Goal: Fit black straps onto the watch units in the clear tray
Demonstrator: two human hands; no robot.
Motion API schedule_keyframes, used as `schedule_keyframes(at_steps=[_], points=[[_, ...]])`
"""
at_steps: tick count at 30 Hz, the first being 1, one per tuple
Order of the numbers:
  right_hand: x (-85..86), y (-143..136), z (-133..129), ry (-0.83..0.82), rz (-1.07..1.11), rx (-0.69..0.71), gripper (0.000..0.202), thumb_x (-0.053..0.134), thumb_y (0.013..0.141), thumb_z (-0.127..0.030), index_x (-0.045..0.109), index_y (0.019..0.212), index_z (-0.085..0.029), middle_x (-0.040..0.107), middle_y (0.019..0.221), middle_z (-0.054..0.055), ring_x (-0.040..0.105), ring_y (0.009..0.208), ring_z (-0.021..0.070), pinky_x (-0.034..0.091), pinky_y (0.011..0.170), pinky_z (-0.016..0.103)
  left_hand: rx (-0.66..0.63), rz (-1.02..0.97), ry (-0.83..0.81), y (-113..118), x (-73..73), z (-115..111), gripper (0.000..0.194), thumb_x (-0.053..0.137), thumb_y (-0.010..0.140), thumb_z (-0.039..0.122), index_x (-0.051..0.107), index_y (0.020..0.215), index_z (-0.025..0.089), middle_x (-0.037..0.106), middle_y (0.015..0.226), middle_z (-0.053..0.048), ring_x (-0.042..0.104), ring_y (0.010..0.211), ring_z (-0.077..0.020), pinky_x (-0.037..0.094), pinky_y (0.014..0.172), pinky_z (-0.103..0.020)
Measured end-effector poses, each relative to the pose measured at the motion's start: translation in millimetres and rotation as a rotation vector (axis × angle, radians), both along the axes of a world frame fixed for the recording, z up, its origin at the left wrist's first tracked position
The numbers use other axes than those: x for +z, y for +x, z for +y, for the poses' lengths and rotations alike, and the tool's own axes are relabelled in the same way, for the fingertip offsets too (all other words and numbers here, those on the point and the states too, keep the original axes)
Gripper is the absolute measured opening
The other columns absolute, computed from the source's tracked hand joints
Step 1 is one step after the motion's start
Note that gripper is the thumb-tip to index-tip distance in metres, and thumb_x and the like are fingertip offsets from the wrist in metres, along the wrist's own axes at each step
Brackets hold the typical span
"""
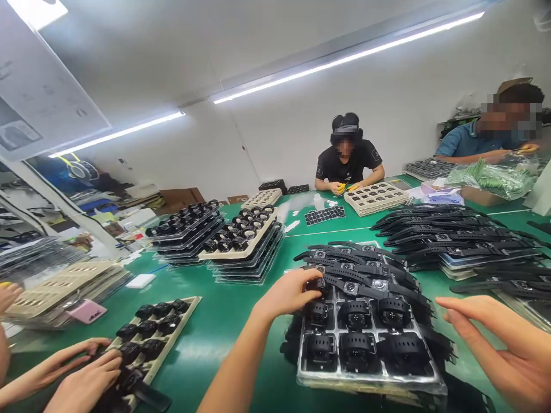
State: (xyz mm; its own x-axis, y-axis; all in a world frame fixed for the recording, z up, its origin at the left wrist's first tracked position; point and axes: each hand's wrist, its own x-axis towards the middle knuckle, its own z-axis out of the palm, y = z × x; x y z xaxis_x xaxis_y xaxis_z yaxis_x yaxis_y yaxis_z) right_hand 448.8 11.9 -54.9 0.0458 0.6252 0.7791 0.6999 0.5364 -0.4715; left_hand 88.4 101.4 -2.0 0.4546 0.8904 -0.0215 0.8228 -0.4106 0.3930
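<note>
My left hand (289, 293) reaches forward and pinches a black watch (317, 282) at the far left corner of a clear tray (413, 383) in front of me. The tray holds rolled black watches in its compartments. Flat watches with open straps (365, 269) lie piled just behind it. My right hand (503, 344) hovers at the right of the tray, fingers stretched out and apart, holding nothing.
Stacked trays of black watches (241, 241) stand mid-table on the green mat (224, 321). More strap piles (451, 235) lie at right. A co-worker's hands (81, 373) work a beige tray (189, 312) at left. Two people sit at the far side.
</note>
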Motion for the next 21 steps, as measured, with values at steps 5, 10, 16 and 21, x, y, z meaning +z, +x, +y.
schedule_keyframes(at_steps=[5, 10, 16, 21], points=[[32.8, -21.9, 32.9, -0.256, -0.279, 0.242, 0.026, 0.052, 0.107, -0.038, 0.076, 0.114, -0.032, 0.078, 0.105, 0.004, 0.075, 0.094, 0.0237, 0.063, 0.078, 0.035, -0.107, -0.004, -0.067, -7.8, 8.6, 8.4, 0.032, 0.069, 0.093, 0.027, 0.074, 0.125, 0.026, 0.08, 0.109, -0.003, 0.071, 0.097, -0.0224, 0.052, 0.088, -0.029], [70.8, -79.2, 73.0, -0.732, -0.758, 0.23, 0.022, 0.058, 0.105, -0.03, 0.079, 0.108, -0.023, 0.077, 0.111, 0.007, 0.069, 0.11, 0.0271, 0.057, 0.095, 0.041, -0.19, 0.001, -0.092, -6.0, 3.0, 12.6, 0.043, 0.067, 0.095, 0.032, 0.067, 0.138, 0.028, 0.076, 0.128, -0.005, 0.069, 0.116, -0.0268, 0.051, 0.101, -0.034], [67.3, -115.8, 101.1, -0.931, -0.958, 0.098, 0.021, 0.075, 0.098, -0.035, 0.073, 0.103, -0.014, 0.074, 0.108, 0.008, 0.072, 0.101, 0.0243, 0.06, 0.091, 0.044, -0.209, -0.015, -0.063, -7.7, -1.4, 11.9, 0.053, 0.064, 0.097, 0.037, 0.058, 0.149, 0.025, 0.071, 0.134, -0.011, 0.065, 0.124, -0.0311, 0.05, 0.106, -0.043], [67.9, -118.7, 102.5, -0.939, -0.902, 0.091, 0.017, 0.074, 0.098, -0.03, 0.07, 0.092, -0.015, 0.073, 0.096, 0.004, 0.07, 0.09, 0.0204, 0.057, 0.085, 0.039, -0.246, -0.05, -0.073, -15.1, -0.2, 12.9, 0.054, 0.069, 0.093, 0.038, 0.062, 0.145, 0.026, 0.072, 0.134, -0.01, 0.067, 0.123, -0.0336, 0.051, 0.105, -0.044]])
